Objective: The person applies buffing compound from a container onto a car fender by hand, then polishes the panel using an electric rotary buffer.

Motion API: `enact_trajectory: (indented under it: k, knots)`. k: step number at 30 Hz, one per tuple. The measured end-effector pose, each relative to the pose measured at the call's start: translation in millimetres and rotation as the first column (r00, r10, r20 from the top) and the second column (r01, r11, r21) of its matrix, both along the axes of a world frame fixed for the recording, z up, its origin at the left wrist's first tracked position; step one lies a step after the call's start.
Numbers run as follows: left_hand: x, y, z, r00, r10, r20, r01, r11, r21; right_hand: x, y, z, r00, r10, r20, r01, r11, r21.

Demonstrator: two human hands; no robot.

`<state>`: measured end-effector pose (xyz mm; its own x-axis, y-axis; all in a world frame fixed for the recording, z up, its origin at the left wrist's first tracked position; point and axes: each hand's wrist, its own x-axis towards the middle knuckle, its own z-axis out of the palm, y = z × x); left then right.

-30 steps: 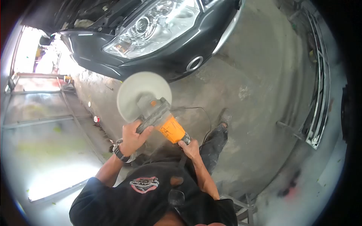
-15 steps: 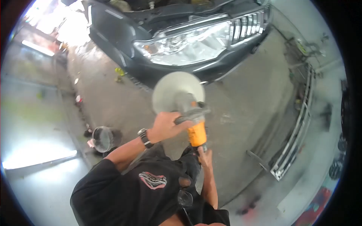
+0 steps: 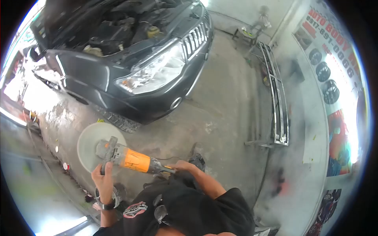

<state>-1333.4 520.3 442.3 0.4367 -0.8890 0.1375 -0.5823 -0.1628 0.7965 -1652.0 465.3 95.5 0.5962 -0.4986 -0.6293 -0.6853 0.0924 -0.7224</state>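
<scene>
An orange and grey car polisher (image 3: 137,160) with a large round pale pad (image 3: 88,143) is held across the front of my body, its pad to the left. My left hand (image 3: 103,181), with a wristwatch above it, is closed around the side handle near the polisher's head. At the rear end of the tool, my right hand (image 3: 184,166) grips the handle; some of its fingers are hidden. The pad is apart from the dark car (image 3: 114,86), whose bonnet is up and whose headlight (image 3: 157,70) faces me.
A clear tub (image 3: 114,196) stands on the floor beside my left forearm. Along the right wall lies a long metal frame (image 3: 275,98), with a small stool (image 3: 246,34) beyond it. A printed banner (image 3: 330,51) hangs on that wall. A cord runs near my shoe (image 3: 197,149).
The polisher has swung left and away from in front of the headlight, turning from upright to nearly sideways. My view has turned right, showing more of the wall. Both hands keep their grip.
</scene>
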Motion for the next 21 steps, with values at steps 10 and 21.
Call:
enact_trajectory:
  k: [10, 21]
  knots:
    - [72, 167, 78, 0.844, 0.527, 0.098, -0.518, 0.849, -0.099, 103, 28, -96, 0.943, 0.116, -0.313, -0.110, 0.993, 0.037]
    - [54, 285, 124, 0.395, 0.910, -0.126, -0.904, 0.361, -0.228, 218, 22, -8, 0.858, -0.209, -0.468, 0.511, 0.270, 0.816]
